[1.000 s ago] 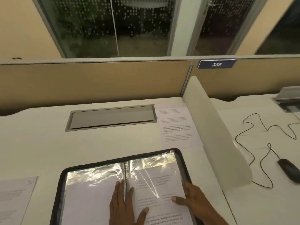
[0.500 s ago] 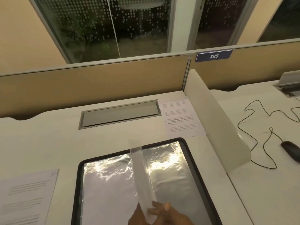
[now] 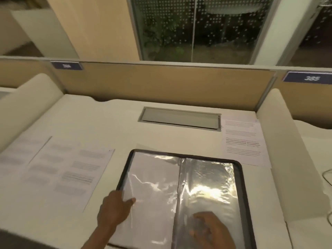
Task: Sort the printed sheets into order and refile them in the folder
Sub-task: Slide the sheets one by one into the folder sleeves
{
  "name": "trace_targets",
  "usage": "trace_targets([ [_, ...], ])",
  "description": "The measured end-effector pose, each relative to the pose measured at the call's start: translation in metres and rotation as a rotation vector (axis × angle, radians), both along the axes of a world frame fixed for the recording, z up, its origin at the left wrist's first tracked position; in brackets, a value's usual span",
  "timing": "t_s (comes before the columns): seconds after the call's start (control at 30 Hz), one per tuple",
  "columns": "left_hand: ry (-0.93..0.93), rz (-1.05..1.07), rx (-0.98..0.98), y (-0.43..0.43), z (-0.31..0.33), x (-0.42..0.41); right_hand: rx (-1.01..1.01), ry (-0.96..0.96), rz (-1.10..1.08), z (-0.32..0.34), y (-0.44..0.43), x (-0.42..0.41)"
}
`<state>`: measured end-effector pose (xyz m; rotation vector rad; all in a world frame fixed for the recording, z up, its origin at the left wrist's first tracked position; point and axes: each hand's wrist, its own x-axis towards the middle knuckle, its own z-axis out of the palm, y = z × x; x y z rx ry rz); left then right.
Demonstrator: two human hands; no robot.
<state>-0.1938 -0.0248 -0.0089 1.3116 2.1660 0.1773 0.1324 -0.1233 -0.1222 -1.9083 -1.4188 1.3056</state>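
A black display folder lies open on the desk in front of me, its shiny plastic sleeves catching the light. My left hand rests on the left page near the folder's left edge, thumb pressing the sleeve flat. My right hand lies on the lower part of the right page, fingers spread. Printed sheets lie side by side on the desk to the left of the folder. Another printed sheet lies at the back right, beside the divider.
A grey cable hatch is set into the desk behind the folder. Cream dividers stand on the left and right. A tan partition closes the back. A cable shows at the far right.
The sleeve that stood upright mid-turn now lies flat on the left. My left hand has moved onto the left page. The view has swung left, showing the sheets beside the folder.
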Motion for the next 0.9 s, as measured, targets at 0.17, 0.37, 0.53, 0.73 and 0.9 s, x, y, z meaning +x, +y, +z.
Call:
trace_targets([
  [0.17,0.075,0.11,0.007,-0.003,-0.004,-0.006,0.285,-0.091,-0.107,0.046,-0.009,0.048],
  [0.37,0.125,0.199,0.021,-0.015,-0.019,0.003,0.301,-0.4,-0.27,0.048,-0.014,0.076],
  [0.53,0.13,0.233,0.021,-0.017,-0.026,0.006,0.138,-0.465,-0.289,0.046,-0.015,0.095],
  [0.73,0.244,0.183,-0.095,-0.004,-0.015,0.013,0.058,-0.473,-0.277,0.04,-0.002,0.106],
  [0.9,0.641,-0.145,0.0,-0.004,-0.022,0.027,0.012,-0.529,-0.391,0.054,0.006,0.089],
])
